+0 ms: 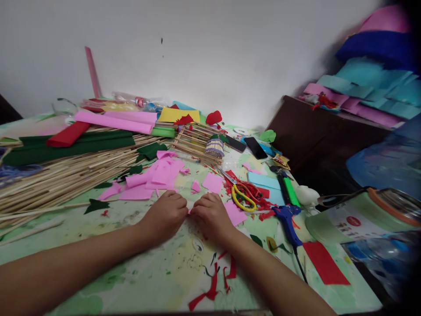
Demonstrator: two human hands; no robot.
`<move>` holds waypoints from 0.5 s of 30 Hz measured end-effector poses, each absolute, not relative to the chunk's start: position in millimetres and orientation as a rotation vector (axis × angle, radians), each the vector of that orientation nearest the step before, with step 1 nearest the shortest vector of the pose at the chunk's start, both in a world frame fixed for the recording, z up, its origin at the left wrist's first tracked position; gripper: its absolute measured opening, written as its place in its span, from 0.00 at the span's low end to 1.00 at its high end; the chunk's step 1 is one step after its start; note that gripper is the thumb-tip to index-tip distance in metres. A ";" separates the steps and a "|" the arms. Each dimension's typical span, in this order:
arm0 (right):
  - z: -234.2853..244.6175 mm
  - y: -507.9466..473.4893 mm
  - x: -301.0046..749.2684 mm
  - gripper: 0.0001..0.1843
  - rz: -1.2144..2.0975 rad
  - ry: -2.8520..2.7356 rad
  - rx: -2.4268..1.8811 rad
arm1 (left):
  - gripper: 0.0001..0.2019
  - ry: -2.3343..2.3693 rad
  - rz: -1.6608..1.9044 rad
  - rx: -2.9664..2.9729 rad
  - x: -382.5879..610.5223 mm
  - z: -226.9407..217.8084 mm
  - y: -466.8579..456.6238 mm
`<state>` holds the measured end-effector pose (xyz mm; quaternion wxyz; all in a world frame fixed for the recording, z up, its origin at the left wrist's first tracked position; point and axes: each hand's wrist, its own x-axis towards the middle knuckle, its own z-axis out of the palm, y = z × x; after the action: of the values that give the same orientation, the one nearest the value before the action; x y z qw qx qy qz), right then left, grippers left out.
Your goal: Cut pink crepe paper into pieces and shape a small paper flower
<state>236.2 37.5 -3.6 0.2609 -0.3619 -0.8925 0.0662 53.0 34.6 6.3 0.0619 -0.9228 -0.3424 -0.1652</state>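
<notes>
Both forearms [98, 259] extend over the desk [141, 285]. Left hand [167, 215] and right hand [212, 215]: fingers curled, tips close together at a pink sliver [189, 211]; grip cannot be confirmed. Pink sheets [161, 173] lie just beyond; scissors [233, 192], right.

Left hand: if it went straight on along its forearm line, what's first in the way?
Most likely the right hand, directly ahead of the left hand; any gap between the fingertips is too small to judge.
</notes>
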 end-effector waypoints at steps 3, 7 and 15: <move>-3.9 38.9 238.2 0.05 0.185 -2.460 -0.980 | 0.11 -1.000 -0.451 -2.784 51.8 5.4 32.8; -3.4 39.8 243.1 0.05 0.217 -2.516 -0.974 | 0.09 -0.957 -0.410 -2.793 48.8 5.8 31.4; -3.8 40.3 246.2 0.05 0.144 -2.549 -1.006 | 0.10 -0.918 -0.415 -2.839 47.2 7.1 29.5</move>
<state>246.2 40.3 -3.8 0.1973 -0.3594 -0.9106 0.0515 47.2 29.5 7.1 0.0645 -0.9405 -0.3041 -0.1374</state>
